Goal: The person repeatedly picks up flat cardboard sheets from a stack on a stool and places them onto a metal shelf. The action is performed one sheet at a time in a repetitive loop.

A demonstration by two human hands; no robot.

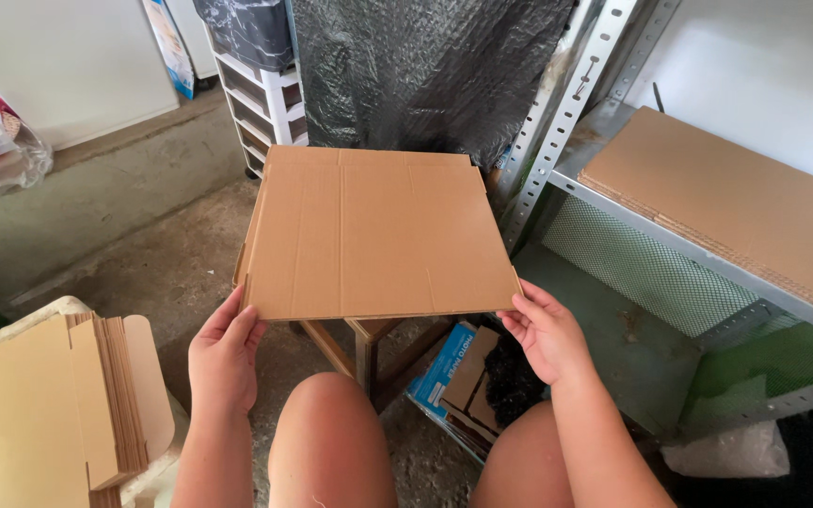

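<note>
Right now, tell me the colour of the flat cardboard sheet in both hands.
Plain light brown, unprinted cardboard sheet, creased with fold lines; it shows best in the head view.

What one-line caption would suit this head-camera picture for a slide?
Both hands, left and right, hold a flat cardboard sheet by its near corners above a wooden stool.

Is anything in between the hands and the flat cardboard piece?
No. The left hand and right hand each grip a near corner of the flat cardboard sheet directly, nothing between them.
</note>
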